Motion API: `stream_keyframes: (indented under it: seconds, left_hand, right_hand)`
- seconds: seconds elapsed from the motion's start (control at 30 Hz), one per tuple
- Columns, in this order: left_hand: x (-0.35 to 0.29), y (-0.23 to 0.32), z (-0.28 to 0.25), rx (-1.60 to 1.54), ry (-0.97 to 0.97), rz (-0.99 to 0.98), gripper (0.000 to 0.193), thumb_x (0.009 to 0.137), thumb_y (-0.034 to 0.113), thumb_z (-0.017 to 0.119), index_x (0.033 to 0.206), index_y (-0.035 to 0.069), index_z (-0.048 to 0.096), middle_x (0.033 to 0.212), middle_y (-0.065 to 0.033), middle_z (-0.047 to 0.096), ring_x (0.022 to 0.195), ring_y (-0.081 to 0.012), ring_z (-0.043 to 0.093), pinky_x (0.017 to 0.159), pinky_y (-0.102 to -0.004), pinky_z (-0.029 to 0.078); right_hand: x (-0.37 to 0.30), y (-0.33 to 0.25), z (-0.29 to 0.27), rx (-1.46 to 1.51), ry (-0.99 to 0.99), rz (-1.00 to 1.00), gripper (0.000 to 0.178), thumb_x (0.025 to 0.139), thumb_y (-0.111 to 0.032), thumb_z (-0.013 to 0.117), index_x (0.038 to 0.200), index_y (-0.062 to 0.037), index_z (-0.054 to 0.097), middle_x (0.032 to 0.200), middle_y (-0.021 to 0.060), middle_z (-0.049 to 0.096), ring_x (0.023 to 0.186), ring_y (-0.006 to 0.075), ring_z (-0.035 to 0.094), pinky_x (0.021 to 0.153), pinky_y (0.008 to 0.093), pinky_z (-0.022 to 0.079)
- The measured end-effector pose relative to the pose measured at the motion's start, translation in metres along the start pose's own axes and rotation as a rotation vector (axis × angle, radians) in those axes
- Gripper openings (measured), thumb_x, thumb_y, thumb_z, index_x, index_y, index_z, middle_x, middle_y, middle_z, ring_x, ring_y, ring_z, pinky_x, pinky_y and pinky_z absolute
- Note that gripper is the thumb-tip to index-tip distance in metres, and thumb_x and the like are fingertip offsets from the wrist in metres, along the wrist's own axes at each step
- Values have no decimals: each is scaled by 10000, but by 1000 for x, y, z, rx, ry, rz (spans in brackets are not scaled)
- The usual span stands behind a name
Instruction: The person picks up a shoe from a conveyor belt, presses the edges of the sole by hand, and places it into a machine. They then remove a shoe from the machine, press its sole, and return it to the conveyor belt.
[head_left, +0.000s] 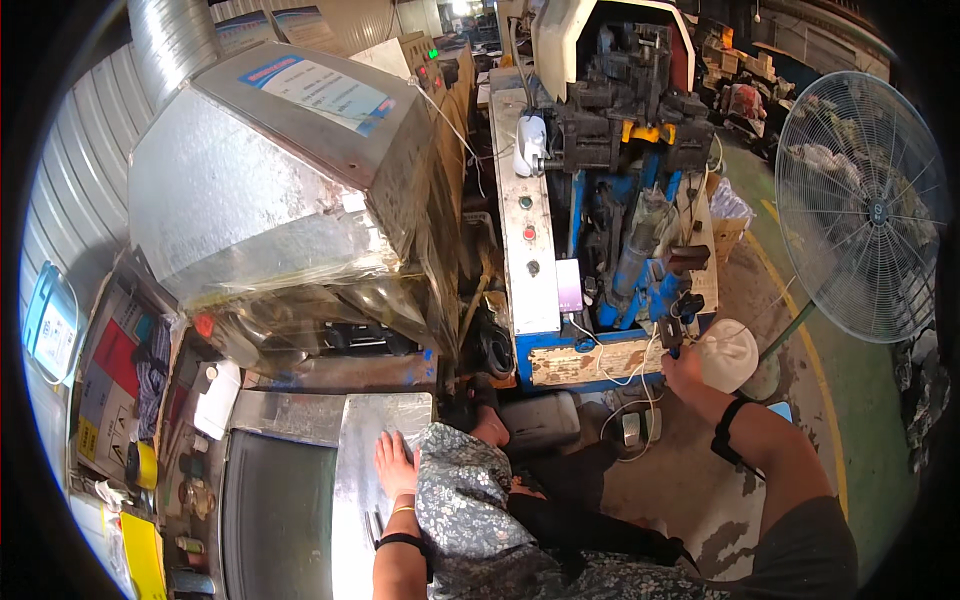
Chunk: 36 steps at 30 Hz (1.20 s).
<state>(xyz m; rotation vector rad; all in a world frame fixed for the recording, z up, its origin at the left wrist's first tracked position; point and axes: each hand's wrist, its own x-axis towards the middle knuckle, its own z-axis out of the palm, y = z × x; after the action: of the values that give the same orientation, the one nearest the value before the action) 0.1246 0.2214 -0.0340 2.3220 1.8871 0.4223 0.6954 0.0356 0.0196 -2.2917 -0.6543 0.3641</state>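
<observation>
My left hand [396, 464] lies flat, fingers stretched out, on a bare metal plate [383, 415] beside a dark green conveyor belt [285, 500]. My right hand [684, 368] is closed at the lower front of a blue machine [640, 275]. A dark metal piece [670, 336] sticks up from its fingers; whether it is a loose tool or part of the machine, I cannot tell. Dark clamps and a slanted cylinder sit above that hand. A panel [528, 230] with green and red buttons runs down the machine's left side.
A sheet-metal hood [250, 200] with plastic sheeting stands at the left. At the right is a large wire-guarded fan [870, 205]. A white round lid or container [727, 355] sits near my right hand. Cables, a grey pedal [632, 430] and a grey bin [541, 422] are on the floor.
</observation>
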Motion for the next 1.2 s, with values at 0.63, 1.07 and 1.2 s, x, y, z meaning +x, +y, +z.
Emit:
stream_keyframes:
  seconds: [0.63, 1.07, 1.2]
  left_hand:
    - [1, 5, -4, -6, -11, -9, 652, 912, 493, 530, 1432, 111, 447, 1530, -150, 348, 1421, -334, 292, 1156, -458, 238]
    - [0, 4, -3, 2, -9, -13, 651, 913, 499, 532, 1430, 112, 447, 1528, -150, 347, 1417, -335, 295, 1159, -454, 238]
    - [0, 3, -3, 2, 4, 9, 643, 911, 479, 540, 1429, 111, 443, 1530, -149, 344, 1417, -339, 292, 1158, -455, 238]
  right_hand:
    - [7, 11, 6, -42, 30, -34, 378, 793, -281, 601, 981, 46, 629, 864, 248, 674, 843, 423, 657, 768, 481, 524]
    - [-1, 3, 1, -52, 46, -34, 350, 792, -271, 604, 939, 47, 624, 856, 261, 665, 838, 430, 653, 748, 486, 514]
    - [4, 7, 3, 13, 27, -26, 347, 792, -269, 604, 935, 46, 625, 859, 268, 662, 831, 436, 651, 740, 490, 513]
